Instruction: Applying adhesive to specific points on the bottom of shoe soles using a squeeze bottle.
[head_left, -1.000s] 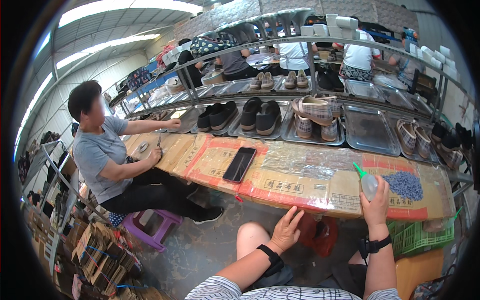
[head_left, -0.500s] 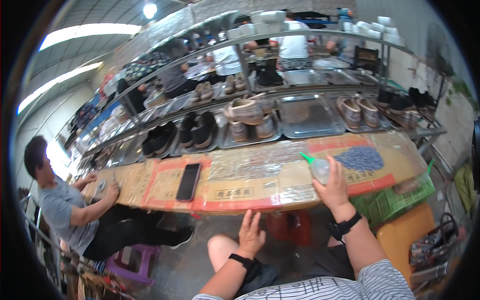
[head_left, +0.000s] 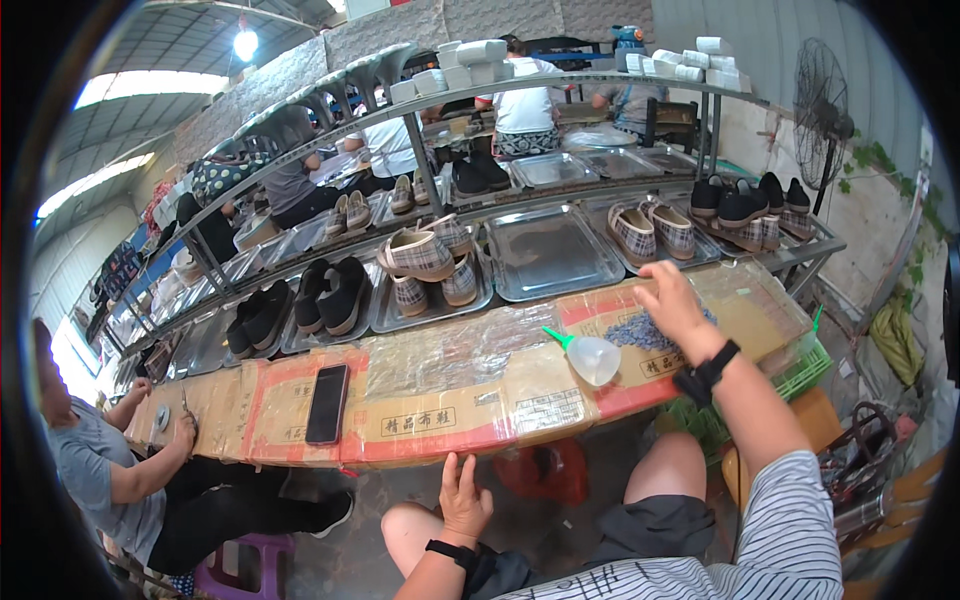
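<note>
My right hand point(head_left: 668, 303) reaches over the far part of the cardboard-covered bench, fingers apart and holding nothing. Below it lies a pile of small blue-grey pieces point(head_left: 633, 333), partly hidden by my hand and wrist. Just past my fingertips is a pair of plaid slip-on shoes point(head_left: 632, 235) on a metal tray. A translucent squeeze bottle with a green nozzle point(head_left: 594, 360) rests on the bench, left of my right forearm and apart from the hand. At the bench's near edge my left hand point(head_left: 465, 505) is open, its fingers stretched toward the cardboard.
A black phone point(head_left: 327, 403) lies on the bench's left half. Behind runs a metal rack with trays of black shoes point(head_left: 340, 295), plaid shoes point(head_left: 417, 256) and a bare tray point(head_left: 553, 255). A co-worker point(head_left: 110, 460) sits at the left end. A green crate point(head_left: 800, 375) stands right.
My right hand has let go of the squeeze bottle, which now sits on the bench, and has moved farther away toward the rack. The view has shifted; my left hand stays near the edge.
</note>
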